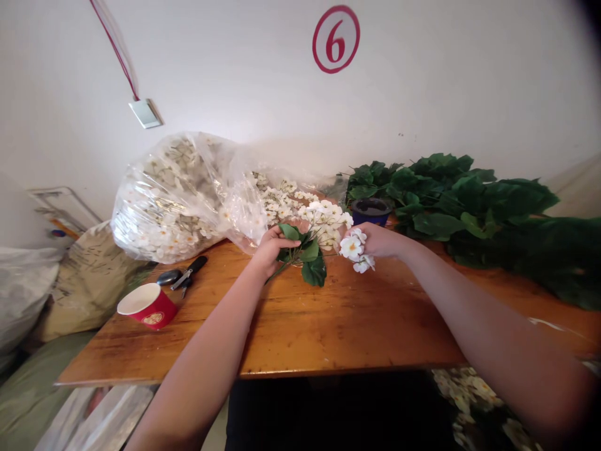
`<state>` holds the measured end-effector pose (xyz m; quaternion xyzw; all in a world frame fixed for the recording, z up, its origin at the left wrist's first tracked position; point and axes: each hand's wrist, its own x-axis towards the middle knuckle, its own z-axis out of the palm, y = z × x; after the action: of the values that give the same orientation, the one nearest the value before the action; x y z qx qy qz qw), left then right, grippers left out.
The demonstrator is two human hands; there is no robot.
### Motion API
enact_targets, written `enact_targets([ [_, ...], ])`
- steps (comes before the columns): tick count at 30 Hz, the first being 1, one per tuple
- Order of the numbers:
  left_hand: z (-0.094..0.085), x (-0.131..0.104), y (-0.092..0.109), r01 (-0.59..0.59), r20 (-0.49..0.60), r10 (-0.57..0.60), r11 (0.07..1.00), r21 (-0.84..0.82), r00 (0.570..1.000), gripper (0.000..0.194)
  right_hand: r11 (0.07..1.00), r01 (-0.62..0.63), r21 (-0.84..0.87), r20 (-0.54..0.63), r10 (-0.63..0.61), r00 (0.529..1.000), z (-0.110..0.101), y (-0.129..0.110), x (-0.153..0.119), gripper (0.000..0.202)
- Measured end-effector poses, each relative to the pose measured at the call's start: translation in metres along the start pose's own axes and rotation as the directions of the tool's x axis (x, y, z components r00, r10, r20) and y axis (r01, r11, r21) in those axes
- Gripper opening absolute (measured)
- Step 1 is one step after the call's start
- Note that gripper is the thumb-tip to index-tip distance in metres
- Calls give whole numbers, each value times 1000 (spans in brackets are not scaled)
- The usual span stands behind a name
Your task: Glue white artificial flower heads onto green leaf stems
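Note:
My left hand (270,252) is closed around the stem of a green leaf spray (312,266), whose leaves spread to the right above the table. My right hand (375,239) is closed on a small bunch of white artificial flowers (353,245) with yellow centres, just right of the leaves. Its fingertips are partly hidden behind the blossoms. Behind both hands lies a heap of white flowers (323,216), spilling from a clear plastic bag (173,200). A dark blue tub (370,213) stands just beyond my right hand.
Green leaf bunches (460,194) are piled along the right back of the wooden table (328,332). At left are a red paper cup (149,307), a black-handled tool (190,272) and a dark oval object (169,277). Sacks (70,282) stand on the left; more white flowers (469,391) lie below the front edge.

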<state>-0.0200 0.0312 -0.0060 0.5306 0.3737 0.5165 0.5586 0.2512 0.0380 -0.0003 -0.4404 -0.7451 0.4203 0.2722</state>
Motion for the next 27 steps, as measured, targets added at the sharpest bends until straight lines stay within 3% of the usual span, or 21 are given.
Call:
enact_targets([
  [6, 0, 1, -2, -6, -12, 3, 971, -238, 1000, 18, 999, -36, -38, 11, 37, 999, -2, 1, 1, 16],
  [9, 1, 2, -1, 0, 23, 5, 971, -237, 1000, 38, 997, -43, -58, 11, 44, 999, -2, -2, -1, 14],
  [12, 1, 3, -2, 72, 9, -71, 995, -74, 997, 59, 995, -73, -74, 10, 74, 997, -1, -3, -2, 15],
  [16, 2, 6, -6, 79, -39, -73, 985, 155, 997, 34, 988, -64, -139, 13, 66, 998, 0, 1, 0, 10],
  [20, -1, 7, -4, 52, 136, -111, 924, 378, 984, 22, 979, -100, -178, 40, 108, 993, 0, 5, 3, 11],
  [24, -8, 5, 7, 37, 286, -227, 838, 544, 931, 26, 970, -139, -201, 51, 152, 987, 1, 7, 4, 14],
  [27, -14, 3, 14, 47, 336, -311, 792, 608, 889, 34, 966, -157, -207, 61, 173, 983, 1, 7, 5, 17],
])
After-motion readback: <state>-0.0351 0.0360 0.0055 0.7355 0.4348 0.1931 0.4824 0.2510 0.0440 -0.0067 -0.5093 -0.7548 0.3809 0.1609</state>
